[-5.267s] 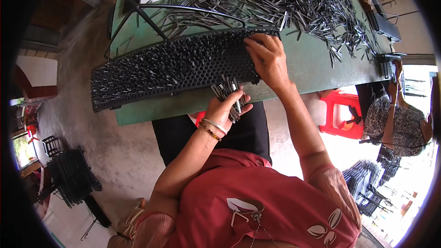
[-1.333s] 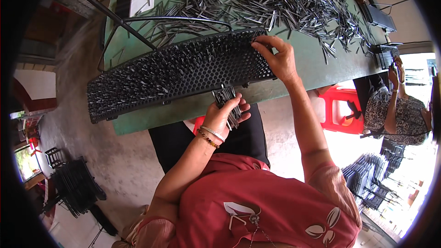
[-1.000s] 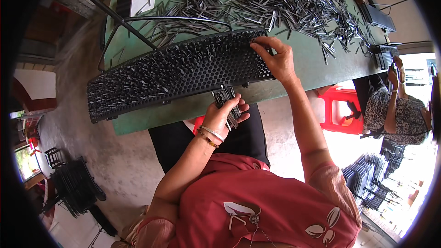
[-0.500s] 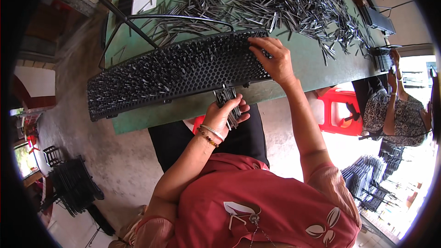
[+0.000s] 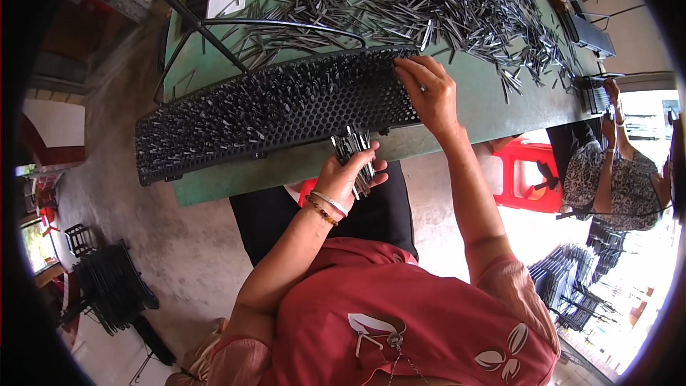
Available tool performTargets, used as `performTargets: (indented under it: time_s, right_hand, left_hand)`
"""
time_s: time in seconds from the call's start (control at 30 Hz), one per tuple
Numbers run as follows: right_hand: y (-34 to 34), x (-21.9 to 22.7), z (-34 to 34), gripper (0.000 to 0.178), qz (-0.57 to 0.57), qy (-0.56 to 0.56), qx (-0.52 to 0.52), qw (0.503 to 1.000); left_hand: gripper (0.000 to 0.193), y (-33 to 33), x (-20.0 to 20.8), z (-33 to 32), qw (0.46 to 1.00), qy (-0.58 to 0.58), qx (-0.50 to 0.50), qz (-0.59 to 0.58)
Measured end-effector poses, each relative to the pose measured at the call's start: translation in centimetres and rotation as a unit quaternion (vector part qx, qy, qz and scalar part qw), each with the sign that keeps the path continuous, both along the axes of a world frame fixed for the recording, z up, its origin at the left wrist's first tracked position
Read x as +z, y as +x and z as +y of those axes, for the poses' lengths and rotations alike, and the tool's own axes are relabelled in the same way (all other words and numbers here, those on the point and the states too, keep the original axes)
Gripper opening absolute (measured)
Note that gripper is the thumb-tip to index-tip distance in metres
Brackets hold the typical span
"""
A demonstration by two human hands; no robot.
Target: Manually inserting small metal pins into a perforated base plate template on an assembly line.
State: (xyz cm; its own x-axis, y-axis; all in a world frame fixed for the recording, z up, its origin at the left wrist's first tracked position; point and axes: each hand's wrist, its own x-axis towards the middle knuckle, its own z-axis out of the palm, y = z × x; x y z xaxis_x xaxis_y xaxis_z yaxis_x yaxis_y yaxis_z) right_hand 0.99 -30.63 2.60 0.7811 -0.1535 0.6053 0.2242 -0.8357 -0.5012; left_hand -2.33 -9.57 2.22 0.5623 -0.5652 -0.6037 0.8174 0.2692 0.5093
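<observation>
In front of me a long black perforated rack [image 5: 343,111] lies along the table's near edge. Dark thin strips [image 5: 229,118] stand upright in its holes, thick on the left and along the far side; bare holes show toward the near right. My left hand [image 5: 351,170], just below the rack's near edge, is closed round a bundle of dark strips [image 5: 350,144]. My right hand [image 5: 432,93] is at the rack's right end, its thumb and fingers pinched together at the holes. What they hold, if anything, is too small to make out.
A heap of loose dark strips [image 5: 429,3] covers the far part of the green table [image 5: 500,104]. Black metal bars [image 5: 286,23] rise behind the rack. A phone [image 5: 198,1] lies at the far left. A co-worker [image 5: 622,179] sits at the right beside a red stool [image 5: 529,175].
My right hand has shifted slightly right along the rack's end, its fingertips closer together. The bundle in my left hand has tilted and spread a little at its top.
</observation>
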Motion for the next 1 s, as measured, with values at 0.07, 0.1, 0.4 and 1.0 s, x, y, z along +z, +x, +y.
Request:
performTargets:
  time_s: [0.07,0.1,0.4,1.0]
  right_hand:
    - [0.0,-0.2,0.0,0.018,0.0,0.01,-0.01,1.0]
    - [-0.1,-0.2,0.0,0.017,0.009,0.005,-0.019,1.0]
    - [-0.6,-0.9,0.2,0.017,-0.007,0.002,-0.051,0.999]
    - [-4.1,3.1,3.3,0.015,0.24,0.22,0.115,0.939]
  left_hand:
    - [0.017,0.0,-0.1,0.1,1.0,-0.003,-0.001,0.003]
    - [0.018,0.0,-0.3,0.1,1.0,-0.005,-0.002,0.002]
    - [0.021,0.0,-1.1,0.1,1.0,-0.016,0.0,0.005]
    - [0.024,0.1,-0.5,-0.1,0.999,-0.037,0.006,-0.024]
